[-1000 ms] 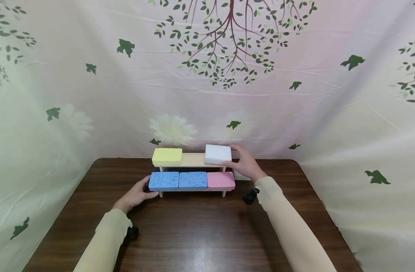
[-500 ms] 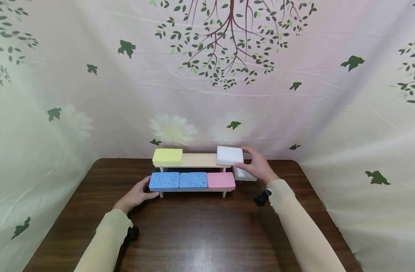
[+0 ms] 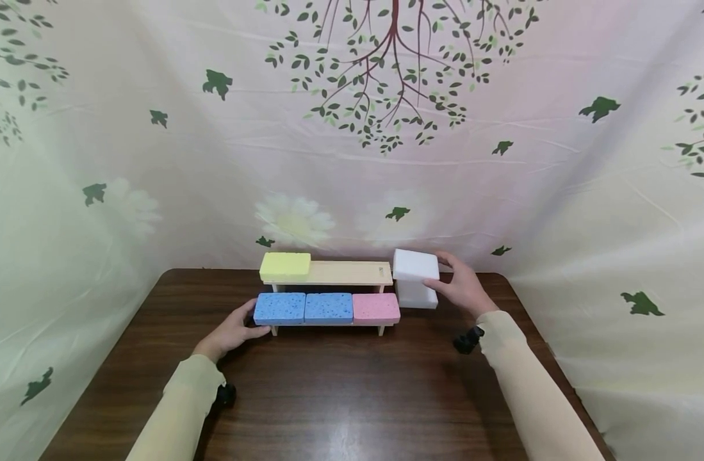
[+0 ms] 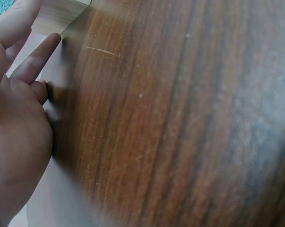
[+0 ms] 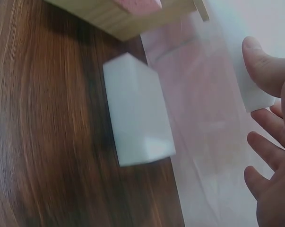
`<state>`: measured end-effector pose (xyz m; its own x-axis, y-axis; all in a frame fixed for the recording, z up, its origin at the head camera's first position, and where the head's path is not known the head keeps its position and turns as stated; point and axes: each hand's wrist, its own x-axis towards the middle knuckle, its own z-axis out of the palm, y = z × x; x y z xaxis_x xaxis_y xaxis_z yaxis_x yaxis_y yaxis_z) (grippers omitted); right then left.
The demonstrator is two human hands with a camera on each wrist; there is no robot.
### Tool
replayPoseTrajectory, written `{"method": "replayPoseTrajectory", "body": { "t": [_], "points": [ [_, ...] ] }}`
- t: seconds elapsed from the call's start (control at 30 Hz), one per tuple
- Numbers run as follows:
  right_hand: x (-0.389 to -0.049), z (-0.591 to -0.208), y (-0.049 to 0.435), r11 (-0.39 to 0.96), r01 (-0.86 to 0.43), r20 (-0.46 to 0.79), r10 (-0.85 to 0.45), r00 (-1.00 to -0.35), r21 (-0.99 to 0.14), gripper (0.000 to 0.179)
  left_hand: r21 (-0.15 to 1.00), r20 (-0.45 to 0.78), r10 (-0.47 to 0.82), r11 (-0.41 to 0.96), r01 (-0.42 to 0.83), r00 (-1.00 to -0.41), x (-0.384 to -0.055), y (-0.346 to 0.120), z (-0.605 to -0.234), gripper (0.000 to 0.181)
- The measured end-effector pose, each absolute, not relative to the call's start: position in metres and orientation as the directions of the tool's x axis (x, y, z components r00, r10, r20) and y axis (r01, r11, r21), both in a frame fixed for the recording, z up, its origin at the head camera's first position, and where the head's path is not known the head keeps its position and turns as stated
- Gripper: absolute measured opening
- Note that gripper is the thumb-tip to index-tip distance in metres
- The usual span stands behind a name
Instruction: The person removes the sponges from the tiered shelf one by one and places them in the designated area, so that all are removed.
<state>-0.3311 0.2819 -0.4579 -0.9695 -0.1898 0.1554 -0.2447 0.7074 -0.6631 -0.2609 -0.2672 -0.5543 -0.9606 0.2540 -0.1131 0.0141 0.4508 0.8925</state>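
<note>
My right hand [image 3: 462, 285] pinches a white foam sponge [image 3: 416, 264] by its right end, thumb in front and fingers behind. In the right wrist view this held sponge [image 5: 248, 90] is raised off the table. Below it lies a second white sponge [image 3: 416, 296], flat on the table [image 5: 47, 142] beside the rack's right end. My left hand [image 3: 232, 330] holds the left end of the two-tier wooden rack [image 3: 348, 273], its thumb in front of the lower tier. The left wrist view has its fingers at the rack's pale wooden end [image 4: 62, 14].
Two blue sponges [image 3: 279, 308] and a pink sponge [image 3: 376, 308] fill the lower tier side by side. A yellow sponge [image 3: 285, 265] sits at the left of the upper tier. A printed cloth [image 3: 352, 179] hangs right behind the table.
My right hand has carried the white sponge rightward off the upper tier, out past its end above the other white sponge. My left hand stays at the rack.
</note>
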Motion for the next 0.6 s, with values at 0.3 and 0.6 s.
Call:
{"method": "replayPoseTrajectory", "body": {
  "t": [0.3, 0.6],
  "points": [
    [-0.33, -0.465, 0.31, 0.722, -0.248, 0.155, -0.194, -0.969, -0.646, 0.087, 0.891, -0.101, 0.255, 0.453, 0.026, -0.962, -0.263, -0.27, -0.556, 0.093],
    [-0.325, -0.474, 0.334, 0.762, -0.194, 0.099, -0.17, -0.981, -0.618, 0.086, 0.902, -0.094, 0.248, 0.431, 0.023, -0.964, -0.262, -0.269, -0.556, 0.092]
  ]
}}
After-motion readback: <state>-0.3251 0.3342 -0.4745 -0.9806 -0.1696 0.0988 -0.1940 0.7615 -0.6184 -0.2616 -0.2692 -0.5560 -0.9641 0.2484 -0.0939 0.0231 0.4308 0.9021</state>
